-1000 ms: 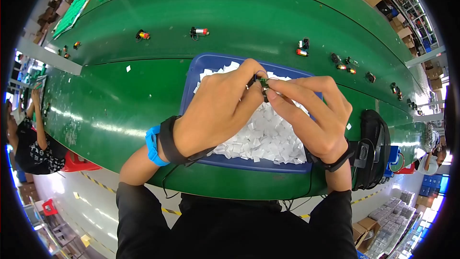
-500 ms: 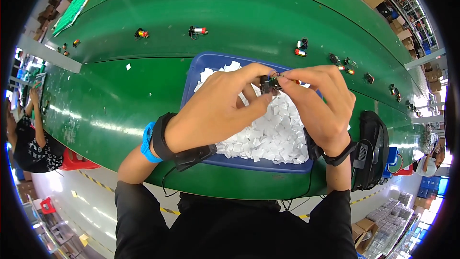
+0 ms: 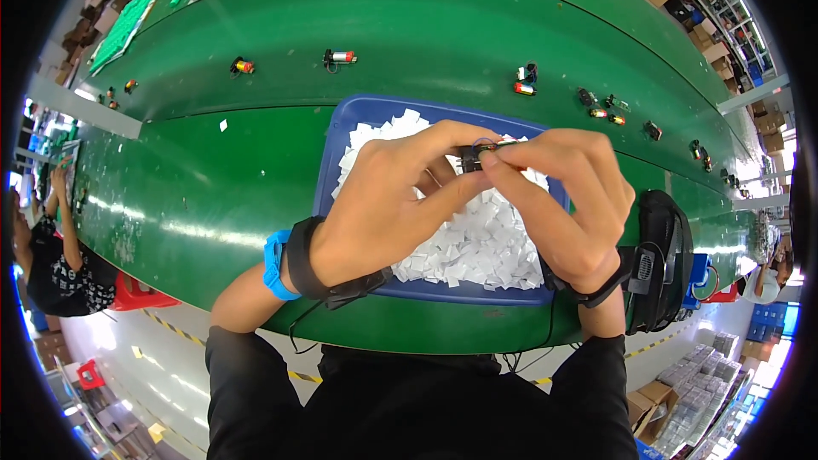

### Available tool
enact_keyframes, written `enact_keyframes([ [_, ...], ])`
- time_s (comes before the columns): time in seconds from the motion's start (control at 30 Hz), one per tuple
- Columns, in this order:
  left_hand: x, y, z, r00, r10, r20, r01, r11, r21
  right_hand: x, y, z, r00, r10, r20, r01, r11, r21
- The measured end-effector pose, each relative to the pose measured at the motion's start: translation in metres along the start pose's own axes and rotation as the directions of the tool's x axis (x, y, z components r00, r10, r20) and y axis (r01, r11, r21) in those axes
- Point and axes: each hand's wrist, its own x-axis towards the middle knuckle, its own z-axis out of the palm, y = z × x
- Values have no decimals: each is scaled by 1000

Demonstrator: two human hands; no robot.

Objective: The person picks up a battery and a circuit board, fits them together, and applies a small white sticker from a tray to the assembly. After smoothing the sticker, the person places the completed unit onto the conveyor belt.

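Over the tray, both hands meet on a small black electronic assembly (image 3: 471,158) with thin wires and a bit of circuit board. My left hand (image 3: 400,196) pinches its black end between thumb and forefinger. From the other side, my right hand (image 3: 573,192) grips the board end, with the fingertips covering much of it. Below them lies a blue tray (image 3: 460,292) filled with small white paper-like pieces (image 3: 486,243). A black strap circles each wrist, and the left also wears a blue band (image 3: 277,266).
Small assemblies with coloured cylinders, such as a red-and-silver one (image 3: 342,58) and a yellow-and-red one (image 3: 244,66), lie along the green belt (image 3: 426,25). A black bag (image 3: 660,264) rests right of the tray. Another person (image 3: 64,264) sits at far left.
The assemblies on the belt have shifted left. Between my fingers the held assembly has turned, and my right fingertips have come closer to its black end.
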Motion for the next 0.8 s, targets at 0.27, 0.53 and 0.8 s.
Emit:
enact_keyframes([
  [0.27, 1, 6, 8, 956, 202, -211, -247, 945, -213, -5, -1, -24, 925, 368, 92, -367, 808, 460],
  [0.53, 10, -4, 9, 854, 491, -169, -482, 871, 93, -6, -2, -23, 907, 394, 152, -400, 687, 607],
  [0.8, 8, 5, 11, 895, 419, -153, -409, 908, 91, -10, -1, -19, 895, 422, 143, -410, 654, 635],
])
